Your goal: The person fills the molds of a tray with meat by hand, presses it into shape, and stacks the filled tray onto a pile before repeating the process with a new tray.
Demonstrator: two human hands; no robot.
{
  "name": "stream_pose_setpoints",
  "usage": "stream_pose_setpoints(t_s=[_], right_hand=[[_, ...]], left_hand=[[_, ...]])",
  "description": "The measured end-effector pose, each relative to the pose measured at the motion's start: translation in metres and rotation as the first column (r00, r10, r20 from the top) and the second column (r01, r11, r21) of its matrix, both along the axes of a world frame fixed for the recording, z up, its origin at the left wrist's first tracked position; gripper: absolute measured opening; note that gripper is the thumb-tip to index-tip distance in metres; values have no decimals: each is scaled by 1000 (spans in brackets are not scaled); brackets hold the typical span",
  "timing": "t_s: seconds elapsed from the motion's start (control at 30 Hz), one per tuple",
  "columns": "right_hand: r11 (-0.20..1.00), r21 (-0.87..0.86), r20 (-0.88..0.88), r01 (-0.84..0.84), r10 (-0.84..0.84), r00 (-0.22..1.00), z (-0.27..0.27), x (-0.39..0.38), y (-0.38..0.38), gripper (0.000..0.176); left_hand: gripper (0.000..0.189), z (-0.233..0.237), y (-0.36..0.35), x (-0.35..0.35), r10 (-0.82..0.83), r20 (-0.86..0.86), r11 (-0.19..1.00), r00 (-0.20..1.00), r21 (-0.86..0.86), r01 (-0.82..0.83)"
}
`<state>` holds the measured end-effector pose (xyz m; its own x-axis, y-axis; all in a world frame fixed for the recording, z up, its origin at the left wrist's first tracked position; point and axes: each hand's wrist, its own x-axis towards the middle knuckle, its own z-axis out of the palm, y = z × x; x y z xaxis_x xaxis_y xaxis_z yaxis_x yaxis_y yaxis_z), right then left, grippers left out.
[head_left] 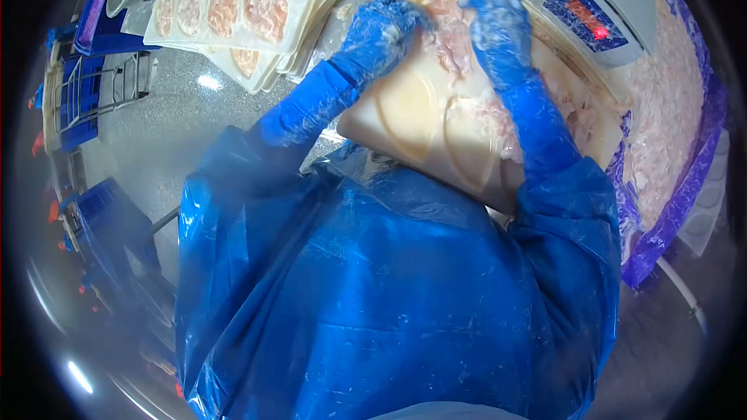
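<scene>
A piece of pale pink raw meat lies on the cream cutting board between my gloved hands. My left hand, in a wet blue glove, is curled closed at the meat's left edge; what its fingers hold is hidden. On the other side, my right hand is bent over with its fingers together, its fingertips on the meat's upper right edge. White residue smears both gloves. More raw meat pieces lie on the board under and beside my right forearm.
Stacked white sheets with flat meat rounds stand at upper left. A scale with a red display is at upper right. Beyond the board's right edge, a heap of pale meat fills a purple-lined container. A metal trolley stands left.
</scene>
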<state>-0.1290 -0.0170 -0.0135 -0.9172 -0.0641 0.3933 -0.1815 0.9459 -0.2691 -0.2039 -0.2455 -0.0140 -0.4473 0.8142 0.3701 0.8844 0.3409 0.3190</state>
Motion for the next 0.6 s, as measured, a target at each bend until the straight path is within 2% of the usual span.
stream_pose_setpoints(t_s=[0.03,0.07,0.1,0.17,0.2,0.23,0.3,0.33,0.37,0.43,0.47,0.5,0.57,0.6], right_hand=[[994,-96,5,61,-60,998,15,8,-1,32],[994,-90,40,58,-54,998,20,14,-9,34],[994,-91,47,60,-56,997,13,22,-16,34],[989,-48,20,-139,140,990,-8,41,-30,38],[989,68,25,-131,130,991,1,48,-34,41],[988,68,22,-137,136,991,-1,53,-35,41],[988,13,272,-154,144,952,-2,73,-42,45],[981,31,195,-193,183,963,7,94,-56,47],[983,31,193,-180,170,966,19,107,-56,47],[990,-132,252,-52,84,964,37,126,-53,49],[976,-216,210,-18,65,976,44,136,-47,45],[976,-216,212,-14,61,975,45,147,-39,45],[942,-320,173,102,-48,984,45,168,-16,36],[941,-319,176,116,-61,983,42,181,-2,36]], left_hand=[[32,5,5,-3,33,173,991,984,122,-55],[29,6,9,-5,41,346,964,937,231,-128],[29,-2,13,-9,40,352,965,935,230,-127],[30,-15,17,-18,31,-52,996,998,88,-26],[28,-8,15,-21,51,-79,998,996,34,-48],[28,-1,12,-26,57,-83,998,995,35,-54],[37,4,9,-27,7,-78,996,997,-84,-14],[38,5,13,-28,53,-114,978,992,-193,-75],[38,8,20,-26,40,-116,979,992,-194,-62],[40,16,39,-13,168,-132,980,977,127,-151],[58,13,51,6,237,-346,962,908,-44,-268],[58,-4,55,13,233,-344,964,910,-45,-264],[72,-34,63,21,93,-444,995,891,19,-95],[73,-8,64,25,54,-28,992,998,-113,-57]])
